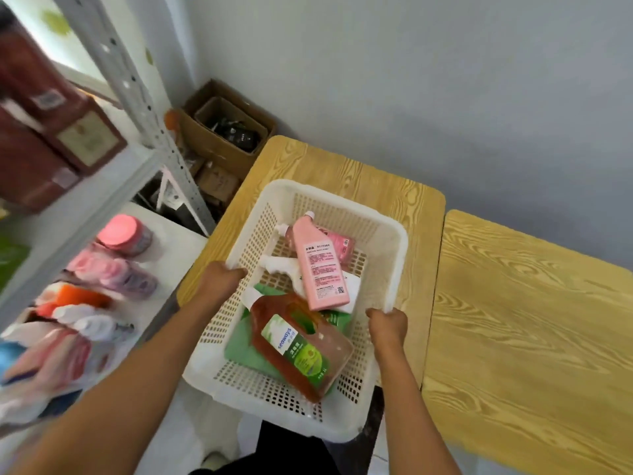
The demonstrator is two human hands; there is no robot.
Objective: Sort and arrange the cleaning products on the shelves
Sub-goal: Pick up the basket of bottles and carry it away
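**Fingers gripping the basket rim**

Both hands are holding the white basket (pixel 387 234): the left hand (pixel 219 279) is curling over its left rim, the right hand (pixel 387 325) over its right. It is sitting on a wooden table (pixel 342 166), carrying a pink bottle (pixel 322 265) and an amber bottle (pixel 301 344).

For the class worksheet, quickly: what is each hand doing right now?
Left hand: grips the left rim of the white basket.
Right hand: grips the basket's right rim.
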